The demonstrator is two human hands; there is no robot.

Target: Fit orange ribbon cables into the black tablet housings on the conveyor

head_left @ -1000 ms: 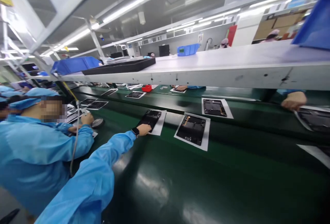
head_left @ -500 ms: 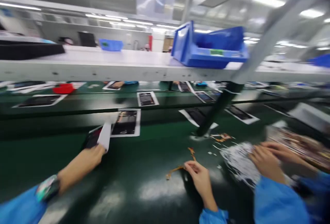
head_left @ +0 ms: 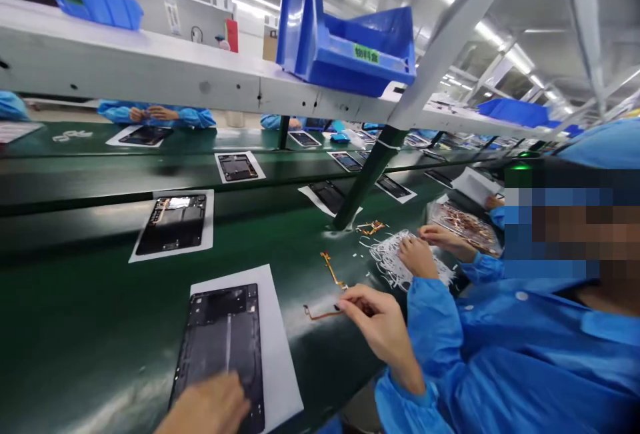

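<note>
My left hand [head_left: 207, 407] lies on the near end of a black tablet frame [head_left: 223, 334], which rests on a white sheet [head_left: 275, 341] on the green belt. The hand is blurred and cut off by the picture's edge, so its fingers do not show clearly. My right hand [head_left: 377, 321] is to the right of the sheet. Its fingertips pinch one end of a thin orange flex cable [head_left: 320, 312] that lies on the belt. A second orange cable [head_left: 331, 269] lies just beyond it.
A co-worker in blue [head_left: 525, 327] sits close on my right, hands [head_left: 417, 255] on a pile of white strips [head_left: 395, 261]. More frames on sheets [head_left: 173, 224] ride the belt. A slanted post [head_left: 367, 177] carries a shelf with a blue bin [head_left: 345, 41].
The view swung right. My left hand drew a frame on its sheet from the far belt to the near edge. My right hand came into view and took the flex cable's end.
</note>
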